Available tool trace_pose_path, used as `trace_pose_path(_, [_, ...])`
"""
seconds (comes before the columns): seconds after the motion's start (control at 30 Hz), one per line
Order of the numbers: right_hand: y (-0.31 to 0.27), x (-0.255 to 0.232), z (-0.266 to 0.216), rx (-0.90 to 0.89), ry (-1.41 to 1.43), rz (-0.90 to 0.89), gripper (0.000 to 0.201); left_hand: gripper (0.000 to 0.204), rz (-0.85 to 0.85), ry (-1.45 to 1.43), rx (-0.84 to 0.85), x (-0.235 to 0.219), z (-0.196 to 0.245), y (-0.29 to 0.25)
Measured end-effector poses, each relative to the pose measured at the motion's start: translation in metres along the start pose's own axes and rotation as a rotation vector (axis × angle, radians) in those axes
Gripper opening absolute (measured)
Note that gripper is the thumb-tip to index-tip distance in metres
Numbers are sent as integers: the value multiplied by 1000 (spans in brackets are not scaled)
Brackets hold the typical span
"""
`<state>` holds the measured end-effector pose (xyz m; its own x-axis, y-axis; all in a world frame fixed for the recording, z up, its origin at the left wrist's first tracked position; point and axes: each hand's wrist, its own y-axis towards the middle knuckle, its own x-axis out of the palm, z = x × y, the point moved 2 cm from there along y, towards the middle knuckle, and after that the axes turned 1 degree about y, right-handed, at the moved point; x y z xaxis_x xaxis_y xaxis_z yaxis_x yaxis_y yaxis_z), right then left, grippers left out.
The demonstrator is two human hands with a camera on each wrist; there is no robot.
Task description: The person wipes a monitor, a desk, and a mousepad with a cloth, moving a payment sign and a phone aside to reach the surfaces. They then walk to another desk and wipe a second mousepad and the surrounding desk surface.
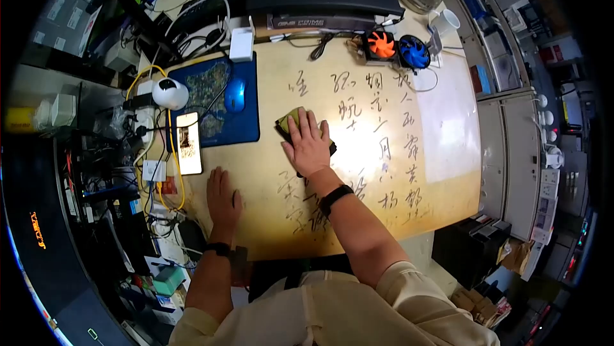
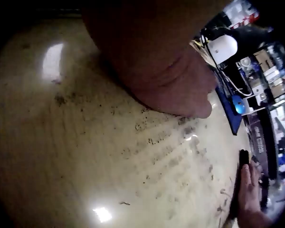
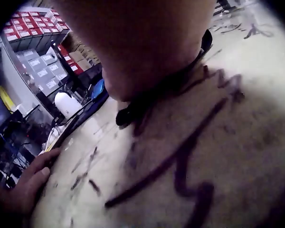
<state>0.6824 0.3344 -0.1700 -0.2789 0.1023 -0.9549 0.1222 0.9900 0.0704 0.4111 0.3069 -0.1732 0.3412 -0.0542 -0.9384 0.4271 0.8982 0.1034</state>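
Note:
My right hand (image 1: 311,152) lies with straight fingers on a folded cloth (image 1: 284,126), yellow-green on top with dark edges, near the middle of the table (image 1: 265,218). Handwritten dark characters (image 1: 384,148) run in columns around and to the right of it. In the right wrist view, a dark edge of the cloth (image 3: 128,115) shows beneath the hand, beside thick ink strokes (image 3: 166,171). My left hand (image 1: 224,200) rests at the table's left front edge, holding nothing. Dark smudges (image 2: 156,140) mark the surface near it in the left wrist view.
A phone (image 1: 189,144) and a blue mouse (image 1: 235,94) lie left, the mouse on a dark blue mat (image 1: 246,130). Behind them are a white camera (image 1: 170,93) and tangled cables. Orange (image 1: 382,45) and blue (image 1: 414,52) fans stand at the back, near a white cup (image 1: 446,22).

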Motion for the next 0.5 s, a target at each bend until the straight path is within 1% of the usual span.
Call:
trace_pose_path(0.17, [49, 3, 6, 8, 17, -19, 60, 61, -10, -16, -6, 0, -1, 1])
trace_pose_path(0.23, [57, 3, 7, -5, 23, 8, 60, 60, -28, -34, -24, -3, -3, 1])
trace_pose_path(0.3, [55, 2, 7, 0, 11, -10, 60, 59, -16, -65, -39, -1, -3, 0])
trace_pose_path(0.4, [50, 1, 8, -18, 27, -2, 59, 58, 26, -110, -15, 0, -5, 0])
trace_pose_path(0.5, [20, -9, 7, -52, 28, -23, 58, 57, 32, -76, 14, -7, 1, 1])
